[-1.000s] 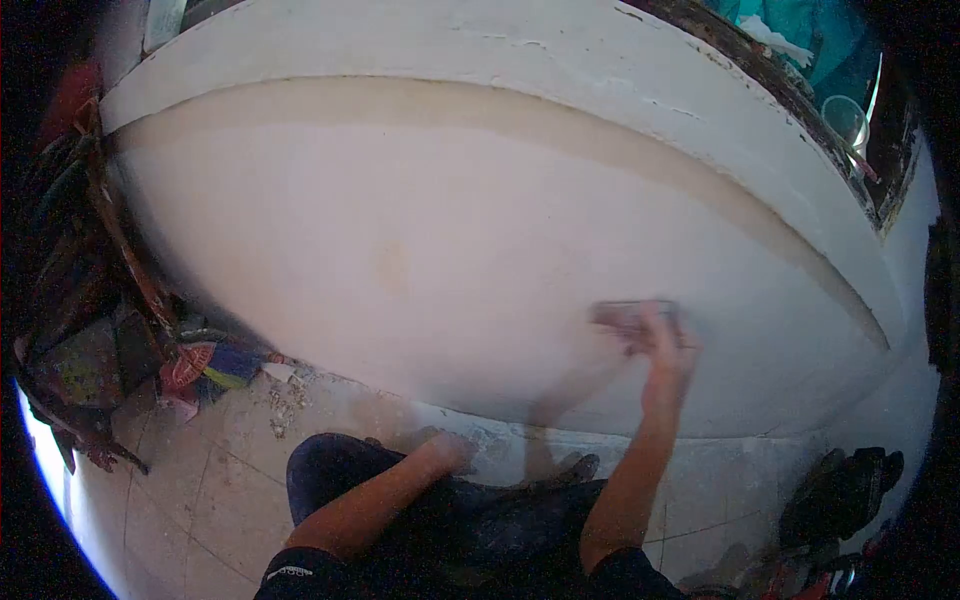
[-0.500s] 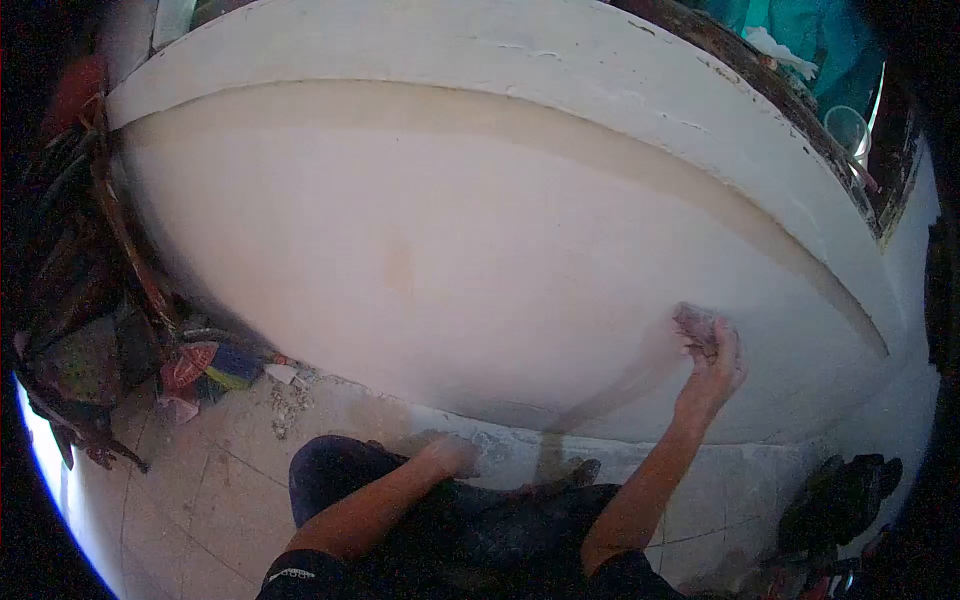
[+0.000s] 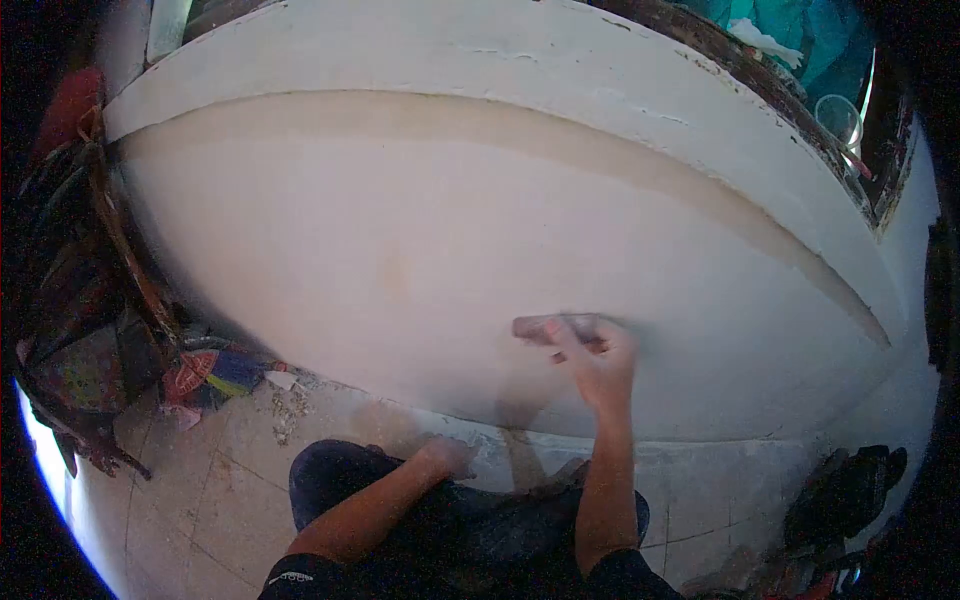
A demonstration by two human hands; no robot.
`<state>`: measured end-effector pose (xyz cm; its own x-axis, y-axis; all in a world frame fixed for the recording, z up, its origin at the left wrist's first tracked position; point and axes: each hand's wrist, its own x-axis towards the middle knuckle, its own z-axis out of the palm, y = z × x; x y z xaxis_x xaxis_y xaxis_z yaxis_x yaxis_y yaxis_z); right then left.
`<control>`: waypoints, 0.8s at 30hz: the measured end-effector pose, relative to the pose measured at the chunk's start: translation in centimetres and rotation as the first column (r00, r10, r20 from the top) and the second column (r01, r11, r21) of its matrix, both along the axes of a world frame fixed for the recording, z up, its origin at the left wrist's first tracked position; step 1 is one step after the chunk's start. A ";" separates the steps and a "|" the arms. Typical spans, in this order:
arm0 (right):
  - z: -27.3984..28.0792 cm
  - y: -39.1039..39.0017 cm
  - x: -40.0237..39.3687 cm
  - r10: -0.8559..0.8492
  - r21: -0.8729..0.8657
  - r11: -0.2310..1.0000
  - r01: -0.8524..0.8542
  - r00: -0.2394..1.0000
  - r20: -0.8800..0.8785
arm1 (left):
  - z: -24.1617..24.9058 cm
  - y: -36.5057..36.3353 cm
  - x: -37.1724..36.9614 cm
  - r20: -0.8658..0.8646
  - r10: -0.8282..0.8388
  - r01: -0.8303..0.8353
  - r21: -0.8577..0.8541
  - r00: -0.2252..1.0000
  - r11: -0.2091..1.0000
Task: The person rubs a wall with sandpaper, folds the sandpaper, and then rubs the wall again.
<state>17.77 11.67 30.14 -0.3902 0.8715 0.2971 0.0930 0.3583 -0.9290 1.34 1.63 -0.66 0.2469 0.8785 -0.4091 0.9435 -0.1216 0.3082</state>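
My right hand (image 3: 598, 362) is closed around a brownish-red piece of sandpaper (image 3: 532, 328), pressing it to a broad white wall panel (image 3: 330, 220). The thumb lies across the sheet, and part of it is hidden under the fingers. Below the hand, a shadow falls on the panel. My left hand (image 3: 449, 458) rests by my bent knee, low in front of the panel; its fingers are blurred, and I see no object in it.
A white ledge (image 3: 400, 45) curves above the panel. A clear plastic cup (image 3: 838, 118) and teal cloth (image 3: 835, 50) are at the upper right. Wrappers (image 3: 190, 372) and debris lie at left on the tiled floor (image 3: 180, 500). A dark object (image 3: 835, 500) stands at lower right.
My right hand has moved left across the panel with the sandpaper, which now shows as a longer flat strip. My left hand has stayed by the knee.
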 end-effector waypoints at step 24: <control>2.4 0.8 4.4 -0.246 0.115 0.948 0.295 0.915 -0.319 | 0.2 0.4 0.7 -0.013 -0.011 0.010 -0.065 1.000 0.998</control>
<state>22.21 12.44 32.58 -0.0183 0.8633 0.5043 -0.0634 0.5024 -0.8623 2.02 2.02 -0.46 0.2504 0.8475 -0.4681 0.9462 -0.1119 0.3036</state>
